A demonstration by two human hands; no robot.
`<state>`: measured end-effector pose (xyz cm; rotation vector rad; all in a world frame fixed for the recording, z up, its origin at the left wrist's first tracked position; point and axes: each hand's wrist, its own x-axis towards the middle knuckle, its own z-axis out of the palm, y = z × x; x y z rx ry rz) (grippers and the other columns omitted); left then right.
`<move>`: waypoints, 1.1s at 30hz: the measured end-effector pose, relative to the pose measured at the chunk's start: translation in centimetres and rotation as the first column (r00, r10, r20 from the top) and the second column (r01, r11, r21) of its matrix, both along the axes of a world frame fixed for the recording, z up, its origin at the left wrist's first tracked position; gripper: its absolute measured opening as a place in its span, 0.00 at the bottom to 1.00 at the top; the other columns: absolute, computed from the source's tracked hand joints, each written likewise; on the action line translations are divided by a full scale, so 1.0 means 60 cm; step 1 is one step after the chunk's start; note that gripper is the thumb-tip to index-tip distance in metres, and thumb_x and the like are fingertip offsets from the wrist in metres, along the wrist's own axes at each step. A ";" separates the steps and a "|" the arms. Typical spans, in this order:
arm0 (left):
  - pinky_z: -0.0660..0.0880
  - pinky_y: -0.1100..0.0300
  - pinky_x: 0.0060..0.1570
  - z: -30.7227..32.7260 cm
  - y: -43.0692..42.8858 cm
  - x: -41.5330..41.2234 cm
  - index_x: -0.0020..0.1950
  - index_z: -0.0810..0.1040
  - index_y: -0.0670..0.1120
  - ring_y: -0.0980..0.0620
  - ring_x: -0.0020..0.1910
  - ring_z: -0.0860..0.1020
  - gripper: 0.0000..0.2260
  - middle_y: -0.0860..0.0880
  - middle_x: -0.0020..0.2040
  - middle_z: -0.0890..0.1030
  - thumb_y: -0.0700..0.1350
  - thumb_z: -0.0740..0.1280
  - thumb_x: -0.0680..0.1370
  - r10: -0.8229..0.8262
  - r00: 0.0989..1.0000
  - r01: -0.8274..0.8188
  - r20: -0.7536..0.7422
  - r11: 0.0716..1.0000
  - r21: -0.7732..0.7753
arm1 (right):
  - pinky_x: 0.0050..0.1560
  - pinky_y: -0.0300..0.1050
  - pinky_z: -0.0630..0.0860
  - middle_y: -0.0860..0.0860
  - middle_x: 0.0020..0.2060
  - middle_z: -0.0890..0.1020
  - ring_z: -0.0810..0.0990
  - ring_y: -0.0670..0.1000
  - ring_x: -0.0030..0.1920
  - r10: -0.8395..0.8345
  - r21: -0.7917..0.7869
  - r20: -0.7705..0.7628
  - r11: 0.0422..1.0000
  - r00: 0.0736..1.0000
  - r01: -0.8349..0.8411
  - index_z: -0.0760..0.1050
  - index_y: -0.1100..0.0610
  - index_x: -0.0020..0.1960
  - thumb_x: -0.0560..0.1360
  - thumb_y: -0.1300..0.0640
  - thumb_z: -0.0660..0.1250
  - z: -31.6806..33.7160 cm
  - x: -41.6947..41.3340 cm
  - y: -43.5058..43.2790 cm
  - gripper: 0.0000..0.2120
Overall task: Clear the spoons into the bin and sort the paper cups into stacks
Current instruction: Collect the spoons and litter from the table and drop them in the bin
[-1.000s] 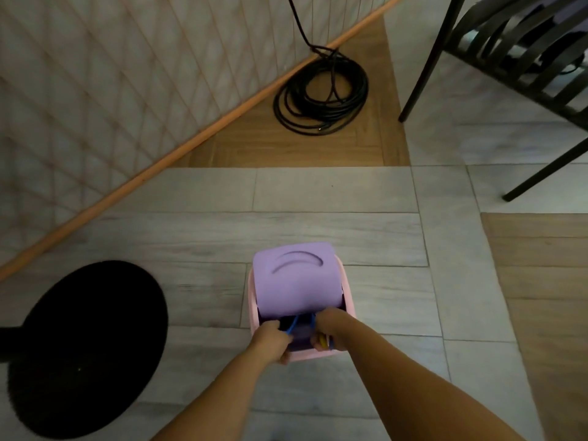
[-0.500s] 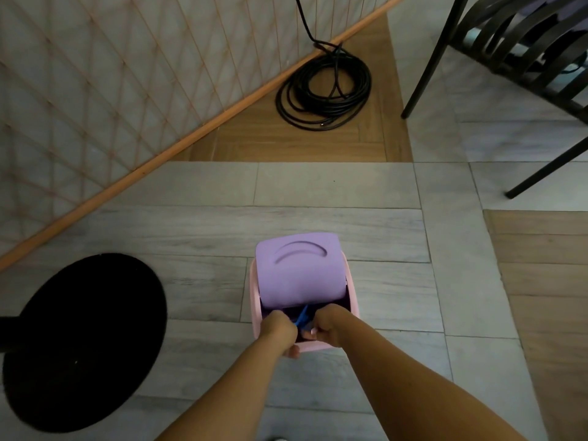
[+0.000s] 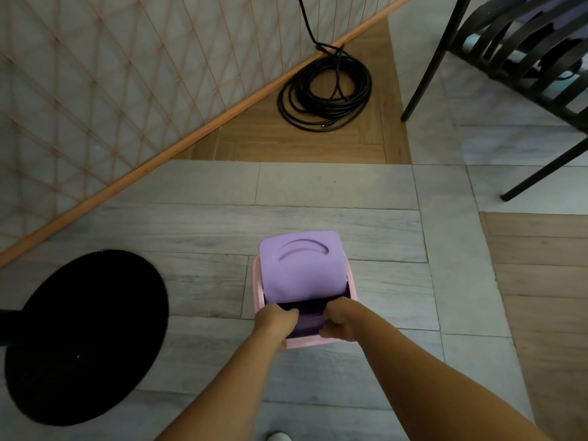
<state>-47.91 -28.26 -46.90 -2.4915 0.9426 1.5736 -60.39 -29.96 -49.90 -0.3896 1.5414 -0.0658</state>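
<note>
Your two bare forearms, no sleeves, no watch or rings showing, left hand (image 3: 276,321), right hand (image 3: 339,319), fingers curled.

A single head-worn wide-angle view looks steeply down and forward at the tiled floor (image 3: 334,192), close above both forearms, the pink bin (image 3: 258,291) low at centre, walls bending outward

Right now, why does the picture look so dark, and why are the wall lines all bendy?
Head view: the room is dimly lit, so the round black mat and the bin opening show no detail; the wide-angle lens bows the wall lattice and floor tiles; the left hand and right hand look sharp.
</note>
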 end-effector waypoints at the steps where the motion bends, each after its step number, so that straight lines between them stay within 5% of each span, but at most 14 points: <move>1: 0.76 0.52 0.54 0.005 0.002 0.000 0.59 0.75 0.35 0.37 0.55 0.78 0.16 0.35 0.58 0.77 0.44 0.61 0.77 0.006 1.000 -0.005 0.018 0.999 -0.044 | 0.51 0.51 0.79 0.60 0.43 0.75 0.77 0.56 0.42 0.035 0.012 -0.005 0.999 0.999 -0.035 0.69 0.67 0.58 0.76 0.71 0.57 0.008 -0.006 0.001 0.11; 6: 0.77 0.52 0.51 0.062 0.012 -0.008 0.55 0.75 0.36 0.35 0.51 0.79 0.13 0.34 0.54 0.79 0.41 0.58 0.76 0.077 0.997 -0.077 -0.011 0.984 -0.161 | 0.26 0.41 0.76 0.58 0.34 0.76 0.75 0.52 0.31 0.076 0.042 0.032 0.996 0.997 -0.078 0.71 0.65 0.51 0.78 0.64 0.60 0.084 -0.018 -0.002 0.05; 8: 0.78 0.48 0.50 0.098 0.011 -0.019 0.51 0.74 0.37 0.35 0.50 0.79 0.10 0.33 0.53 0.78 0.40 0.59 0.74 0.115 0.993 -0.121 -0.038 0.965 -0.234 | 0.28 0.39 0.69 0.56 0.33 0.76 0.72 0.50 0.30 0.139 0.013 0.041 0.990 0.989 -0.140 0.72 0.61 0.43 0.77 0.62 0.60 0.124 -0.014 -0.009 0.05; 10: 0.75 0.56 0.47 0.164 0.008 -0.030 0.54 0.75 0.38 0.39 0.51 0.78 0.10 0.38 0.55 0.78 0.39 0.59 0.76 0.134 0.989 -0.146 -0.058 0.935 -0.323 | 0.29 0.38 0.65 0.54 0.33 0.76 0.70 0.49 0.29 0.218 -0.020 0.008 0.976 0.976 -0.218 0.72 0.60 0.40 0.77 0.59 0.61 0.180 -0.008 -0.018 0.08; 14: 0.65 0.63 0.42 0.289 -0.006 -0.056 0.57 0.74 0.40 0.49 0.45 0.72 0.10 0.43 0.55 0.78 0.38 0.59 0.78 0.152 0.986 -0.168 -0.073 0.849 -0.501 | 0.28 0.38 0.63 0.53 0.33 0.75 0.67 0.48 0.28 0.249 -0.120 -0.057 0.960 0.967 -0.254 0.71 0.60 0.44 0.78 0.59 0.60 0.296 -0.003 -0.040 0.06; 19: 0.71 0.67 0.37 0.469 -0.016 -0.070 0.49 0.73 0.44 0.52 0.44 0.75 0.04 0.47 0.45 0.76 0.37 0.60 0.78 0.125 0.975 -0.221 -0.184 0.628 -0.746 | 0.26 0.38 0.60 0.53 0.24 0.71 0.63 0.49 0.25 0.189 -0.363 -0.055 0.911 0.980 -0.196 0.67 0.60 0.34 0.75 0.63 0.59 0.464 0.011 -0.065 0.10; 22: 0.77 0.62 0.44 0.568 -0.014 -0.060 0.46 0.71 0.47 0.54 0.43 0.75 0.05 0.50 0.43 0.75 0.37 0.61 0.77 0.089 0.970 -0.240 -0.225 0.465 -0.852 | 0.29 0.42 0.65 0.55 0.29 0.72 0.67 0.49 0.28 0.226 -0.509 -0.001 0.839 0.974 -0.195 0.72 0.60 0.40 0.74 0.58 0.62 0.558 0.036 -0.074 0.06; 27: 0.72 0.72 0.37 0.667 0.014 0.024 0.46 0.71 0.49 0.58 0.40 0.73 0.05 0.52 0.41 0.73 0.38 0.63 0.77 0.074 0.990 -0.132 -0.116 0.264 -0.955 | 0.34 0.42 0.70 0.53 0.33 0.77 0.72 0.49 0.33 0.339 -0.658 0.041 0.717 0.940 -0.230 0.77 0.63 0.46 0.76 0.57 0.64 0.697 0.111 -0.066 0.08; 33: 0.67 0.72 0.37 0.684 0.074 0.172 0.45 0.72 0.44 0.58 0.36 0.70 0.06 0.52 0.39 0.70 0.33 0.62 0.75 0.201 0.979 -0.016 0.043 0.283 -0.959 | 0.31 0.38 0.66 0.52 0.34 0.74 0.70 0.47 0.30 0.508 -0.708 -0.067 0.582 0.859 -0.400 0.74 0.57 0.45 0.79 0.59 0.60 0.769 0.237 -0.029 0.06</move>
